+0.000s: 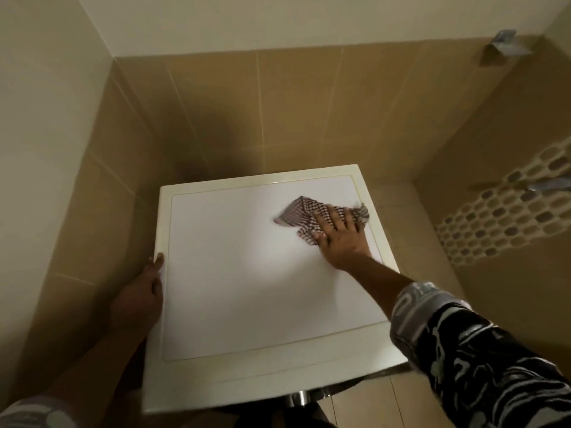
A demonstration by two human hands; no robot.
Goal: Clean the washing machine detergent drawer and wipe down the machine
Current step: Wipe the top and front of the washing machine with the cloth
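Right hand point(341, 239) presses cloth point(296, 213) on machine point(247, 273); left hand point(140, 296) maybe grips edge.

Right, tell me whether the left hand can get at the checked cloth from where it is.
Probably yes, with a stretch. The left hand holds the left edge of the washing machine top, and nothing lies between it and the checked cloth. The right hand presses flat on part of that cloth.

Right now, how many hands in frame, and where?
2. The left hand holds the washing machine by its left edge, thumb on top. The right hand presses flat on the checked cloth near the right rear. None look hidden.
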